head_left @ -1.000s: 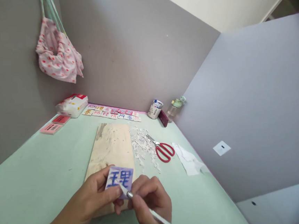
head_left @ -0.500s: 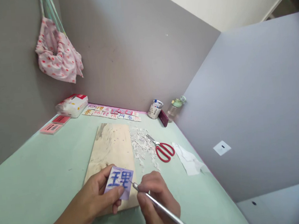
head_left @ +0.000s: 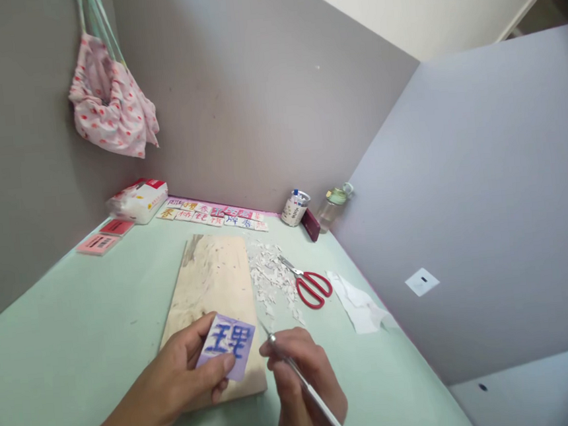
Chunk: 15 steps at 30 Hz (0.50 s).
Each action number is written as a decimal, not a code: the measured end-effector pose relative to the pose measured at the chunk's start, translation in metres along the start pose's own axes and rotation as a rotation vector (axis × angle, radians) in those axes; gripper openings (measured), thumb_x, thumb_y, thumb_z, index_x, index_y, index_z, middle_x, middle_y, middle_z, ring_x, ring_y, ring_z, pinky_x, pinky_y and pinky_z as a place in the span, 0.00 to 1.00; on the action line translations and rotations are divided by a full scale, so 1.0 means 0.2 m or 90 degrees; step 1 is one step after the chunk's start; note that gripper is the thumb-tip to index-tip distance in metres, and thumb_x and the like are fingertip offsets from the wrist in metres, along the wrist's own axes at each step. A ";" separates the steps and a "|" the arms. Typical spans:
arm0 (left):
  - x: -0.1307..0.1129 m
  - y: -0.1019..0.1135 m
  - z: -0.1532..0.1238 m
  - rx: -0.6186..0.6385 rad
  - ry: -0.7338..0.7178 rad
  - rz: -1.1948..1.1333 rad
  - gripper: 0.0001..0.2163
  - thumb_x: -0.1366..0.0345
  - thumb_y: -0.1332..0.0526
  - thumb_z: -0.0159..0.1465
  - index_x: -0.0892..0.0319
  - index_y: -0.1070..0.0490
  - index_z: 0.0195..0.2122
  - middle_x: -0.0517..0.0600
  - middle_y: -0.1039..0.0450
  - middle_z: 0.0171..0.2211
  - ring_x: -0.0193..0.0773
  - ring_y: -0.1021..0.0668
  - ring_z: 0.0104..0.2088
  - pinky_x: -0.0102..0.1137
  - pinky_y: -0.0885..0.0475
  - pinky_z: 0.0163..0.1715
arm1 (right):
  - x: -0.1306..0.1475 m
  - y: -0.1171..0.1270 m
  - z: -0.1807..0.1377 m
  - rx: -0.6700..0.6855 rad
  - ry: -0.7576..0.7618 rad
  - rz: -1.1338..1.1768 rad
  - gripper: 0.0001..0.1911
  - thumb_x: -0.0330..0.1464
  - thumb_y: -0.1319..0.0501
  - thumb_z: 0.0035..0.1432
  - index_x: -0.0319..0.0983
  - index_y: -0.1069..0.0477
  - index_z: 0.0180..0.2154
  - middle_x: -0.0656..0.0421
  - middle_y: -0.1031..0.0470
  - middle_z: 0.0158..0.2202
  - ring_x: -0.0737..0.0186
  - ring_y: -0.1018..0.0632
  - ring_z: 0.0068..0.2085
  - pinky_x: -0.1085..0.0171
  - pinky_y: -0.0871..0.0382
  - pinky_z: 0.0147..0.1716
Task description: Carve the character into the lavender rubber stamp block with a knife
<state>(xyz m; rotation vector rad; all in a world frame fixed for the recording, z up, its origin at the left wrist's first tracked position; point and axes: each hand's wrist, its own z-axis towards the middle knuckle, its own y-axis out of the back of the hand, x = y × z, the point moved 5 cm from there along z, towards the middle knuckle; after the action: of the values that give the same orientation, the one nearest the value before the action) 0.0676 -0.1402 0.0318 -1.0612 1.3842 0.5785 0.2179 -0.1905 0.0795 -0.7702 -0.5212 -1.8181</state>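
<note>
Between thumb and fingers, my left hand [head_left: 191,367] grips a small purple square block [head_left: 230,344] over the near end of a wooden board [head_left: 215,279]. Its face bears a thick dark-blue Chinese character with pale carved patches around it. My right hand [head_left: 303,377] is closed on a slim silver craft knife [head_left: 310,393], held like a pen. The knife's thin tip points up and left, just right of the block and apart from it. Whitish shavings [head_left: 272,274] lie scattered along the board's right side.
Red-handled scissors [head_left: 313,287] and crumpled white tissue [head_left: 359,302] lie to the right. Rows of small lettered pieces [head_left: 214,212] line the back edge. Further back are a tissue pack [head_left: 138,200], a cup [head_left: 295,209], a bottle [head_left: 333,207] and pink-red packets [head_left: 102,239].
My right hand has drawn the knife to the right, and its tip has left the block's face. The left hand holds the block in nearly the same place.
</note>
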 end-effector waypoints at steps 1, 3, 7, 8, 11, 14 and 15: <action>-0.01 0.00 0.00 -0.003 -0.001 -0.001 0.15 0.53 0.31 0.59 0.58 0.27 0.39 0.43 0.27 0.27 0.30 0.28 0.26 0.23 0.32 0.28 | 0.00 0.01 0.00 -0.005 -0.001 -0.021 0.08 0.38 0.41 0.72 0.46 0.23 0.41 0.63 0.21 0.33 0.66 0.24 0.31 0.66 0.28 0.35; -0.01 -0.01 -0.01 -0.004 0.003 -0.013 0.15 0.52 0.31 0.60 0.58 0.26 0.39 0.43 0.28 0.27 0.29 0.28 0.27 0.23 0.33 0.29 | -0.01 0.03 0.01 -0.030 -0.021 -0.053 0.10 0.38 0.43 0.73 0.46 0.23 0.42 0.64 0.19 0.33 0.68 0.24 0.29 0.67 0.27 0.36; 0.01 -0.02 0.00 0.019 0.018 -0.032 0.18 0.50 0.30 0.59 0.58 0.26 0.43 0.43 0.28 0.28 0.30 0.29 0.26 0.23 0.34 0.28 | -0.03 0.03 0.01 -0.043 -0.071 -0.080 0.09 0.34 0.43 0.72 0.47 0.24 0.42 0.66 0.19 0.32 0.69 0.22 0.29 0.70 0.27 0.32; 0.01 -0.02 0.00 0.021 0.016 -0.031 0.19 0.50 0.30 0.59 0.58 0.25 0.44 0.44 0.27 0.28 0.30 0.29 0.26 0.23 0.34 0.28 | -0.04 0.03 0.01 -0.034 -0.087 -0.095 0.08 0.33 0.42 0.71 0.47 0.24 0.41 0.66 0.19 0.32 0.69 0.22 0.30 0.71 0.27 0.32; 0.00 -0.02 -0.01 0.016 0.017 -0.036 0.18 0.51 0.29 0.59 0.57 0.25 0.43 0.43 0.28 0.27 0.29 0.31 0.26 0.23 0.35 0.28 | -0.05 0.02 0.01 0.000 -0.132 -0.130 0.06 0.32 0.41 0.69 0.47 0.26 0.42 0.63 0.19 0.36 0.66 0.20 0.35 0.70 0.26 0.36; -0.01 -0.01 -0.01 -0.015 0.010 -0.031 0.18 0.50 0.29 0.58 0.57 0.25 0.41 0.43 0.29 0.27 0.30 0.31 0.26 0.23 0.35 0.28 | -0.05 0.03 0.02 0.045 -0.159 -0.125 0.07 0.33 0.42 0.70 0.47 0.28 0.47 0.61 0.19 0.38 0.64 0.20 0.36 0.67 0.25 0.39; -0.02 0.01 -0.01 -0.035 0.004 -0.026 0.18 0.49 0.30 0.59 0.56 0.25 0.41 0.43 0.30 0.27 0.30 0.31 0.26 0.23 0.34 0.29 | -0.06 0.03 0.03 0.075 -0.161 -0.131 0.06 0.33 0.43 0.70 0.46 0.29 0.46 0.61 0.20 0.38 0.63 0.20 0.37 0.66 0.25 0.38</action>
<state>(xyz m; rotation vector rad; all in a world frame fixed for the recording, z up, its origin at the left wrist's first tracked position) 0.0639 -0.1405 0.0354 -1.1335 1.3555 0.5873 0.2281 -0.1807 0.0756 -0.8983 -0.8925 -1.8669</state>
